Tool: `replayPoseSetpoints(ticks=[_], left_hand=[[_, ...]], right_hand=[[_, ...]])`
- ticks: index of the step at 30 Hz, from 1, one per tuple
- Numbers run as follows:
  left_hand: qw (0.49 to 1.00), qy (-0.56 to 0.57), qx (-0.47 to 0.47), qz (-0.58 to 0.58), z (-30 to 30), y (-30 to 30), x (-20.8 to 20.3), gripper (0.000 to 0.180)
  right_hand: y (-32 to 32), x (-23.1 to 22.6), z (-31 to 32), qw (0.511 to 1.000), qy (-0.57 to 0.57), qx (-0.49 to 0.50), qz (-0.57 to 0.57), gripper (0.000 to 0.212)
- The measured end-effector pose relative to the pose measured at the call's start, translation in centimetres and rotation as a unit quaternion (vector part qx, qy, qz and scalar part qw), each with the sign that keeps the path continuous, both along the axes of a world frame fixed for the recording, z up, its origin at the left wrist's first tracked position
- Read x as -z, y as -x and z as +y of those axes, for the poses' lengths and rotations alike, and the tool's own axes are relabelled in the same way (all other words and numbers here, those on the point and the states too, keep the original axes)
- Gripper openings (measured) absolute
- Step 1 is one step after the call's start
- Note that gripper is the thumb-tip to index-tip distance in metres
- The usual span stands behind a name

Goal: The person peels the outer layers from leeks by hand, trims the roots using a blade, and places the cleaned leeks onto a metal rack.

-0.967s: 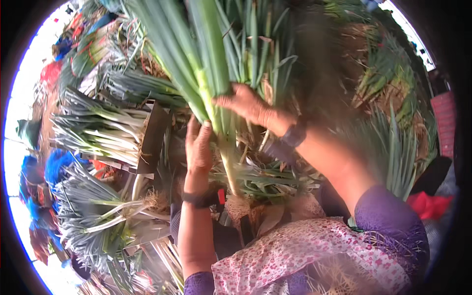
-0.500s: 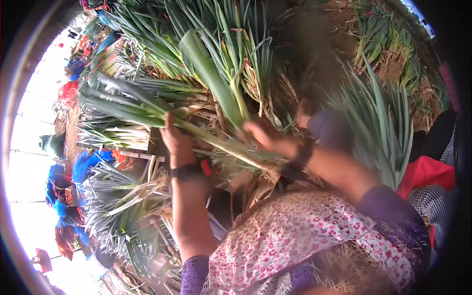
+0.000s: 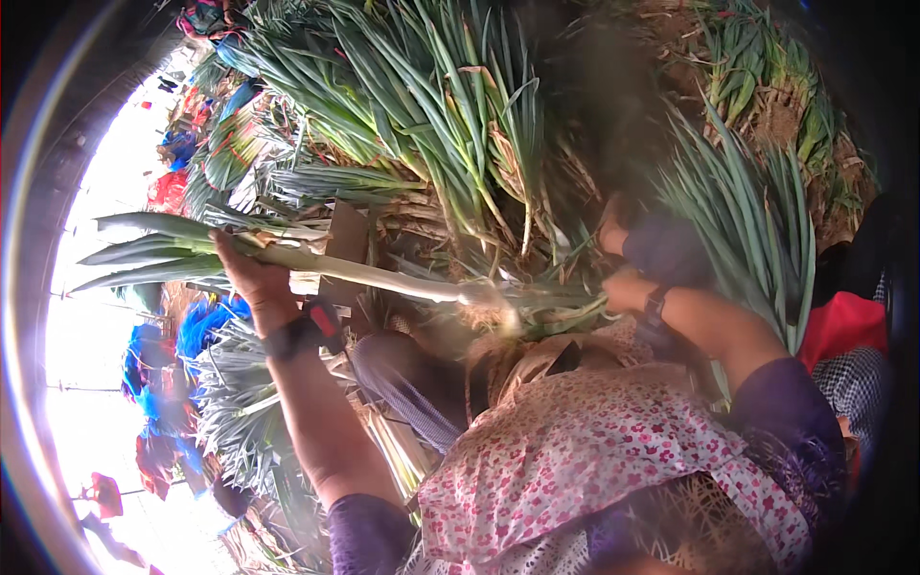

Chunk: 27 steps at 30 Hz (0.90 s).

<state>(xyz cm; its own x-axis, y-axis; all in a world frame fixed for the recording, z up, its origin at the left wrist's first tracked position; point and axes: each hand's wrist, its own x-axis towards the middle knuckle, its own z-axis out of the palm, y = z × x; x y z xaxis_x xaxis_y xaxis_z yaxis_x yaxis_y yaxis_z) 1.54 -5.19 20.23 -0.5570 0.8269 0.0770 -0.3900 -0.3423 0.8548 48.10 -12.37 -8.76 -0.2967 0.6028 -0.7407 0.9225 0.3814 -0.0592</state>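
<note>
My left hand (image 3: pixel 257 285) is closed round the upper stalk of a long green onion (image 3: pixel 383 278). Its green leaves fan out to the left, and its pale stalk runs right to a rooty end above my lap. At the right, my right hand (image 3: pixel 628 291) is closed on the end of a stripped green leaf (image 3: pixel 575 316), which trails leftward past the roots; its fingertips are partly hidden. A big pile of green onions (image 3: pixel 431 105) lies just beyond both hands.
More green onions (image 3: pixel 240 383) are heaped beside my left forearm, with another bunch (image 3: pixel 747 230) at the right. Blue plastic (image 3: pixel 206 326) lies at the left, red cloth (image 3: pixel 843 331) at the right. A flowered apron (image 3: pixel 585 441) covers my lap.
My left hand has moved left with the green onion, whose stalk now lies flatter. My right hand has pulled away to the right, and the broad leaf no longer stands up before it.
</note>
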Motion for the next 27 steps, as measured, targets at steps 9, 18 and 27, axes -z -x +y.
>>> replayPoseSetpoints(ticks=[9,18,27], left_hand=[[0.957,-0.116,0.262,-0.05,0.1,-5.2,3.1,0.095],[0.928,-0.019,0.337,-0.158,0.5,-8.4,8.7,0.054],[0.964,0.011,0.25,-0.091,0.6,-9.5,9.0,0.042]], right_hand=[[19.5,-15.0,6.0,0.707,0.083,0.038,0.701,0.076],[21.6,-12.0,3.5,0.494,-0.119,0.088,0.857,0.035],[20.2,-18.1,6.9,0.611,-0.071,0.229,0.755,0.033]])
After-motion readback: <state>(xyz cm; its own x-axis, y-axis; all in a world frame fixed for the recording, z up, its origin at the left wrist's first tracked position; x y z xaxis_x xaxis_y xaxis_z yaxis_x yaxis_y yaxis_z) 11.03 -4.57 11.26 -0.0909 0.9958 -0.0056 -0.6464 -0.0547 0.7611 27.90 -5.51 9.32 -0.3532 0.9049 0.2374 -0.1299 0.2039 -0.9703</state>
